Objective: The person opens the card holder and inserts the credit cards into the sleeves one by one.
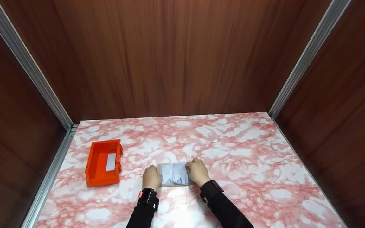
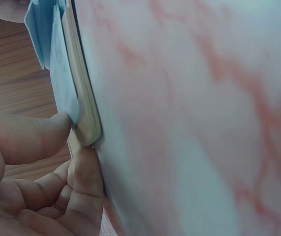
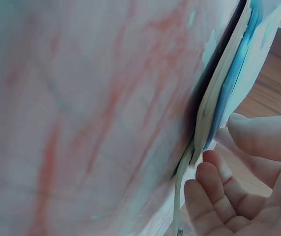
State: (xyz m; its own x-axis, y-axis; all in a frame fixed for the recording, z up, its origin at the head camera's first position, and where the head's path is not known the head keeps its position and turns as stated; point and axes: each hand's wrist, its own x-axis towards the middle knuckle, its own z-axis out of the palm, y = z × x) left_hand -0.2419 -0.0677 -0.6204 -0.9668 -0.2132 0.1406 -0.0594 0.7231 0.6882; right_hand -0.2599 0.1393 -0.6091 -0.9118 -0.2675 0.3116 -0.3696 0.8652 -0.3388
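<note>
A small open booklet (image 1: 167,172) with pale blue-grey pages lies on the pink marbled table, between both hands in the head view. My left hand (image 1: 151,178) pinches its left edge. In the left wrist view, the thumb (image 2: 42,137) presses on the pale blue page while a finger lies against the rounded beige corner. At the right edge, my right hand (image 1: 198,172) holds the booklet, thumb over the pages and curled fingers (image 3: 214,184) at the beige side. A thin pale strip (image 3: 176,206) hangs from that corner in the right wrist view.
An orange open-front bin (image 1: 101,180) stands on the left part of the table (image 1: 239,152), with a white label-like rectangle (image 1: 111,162) inside. Brown wood-grain panels (image 1: 176,63) rise behind and at both sides, with grey metal posts (image 1: 309,57) at the corners.
</note>
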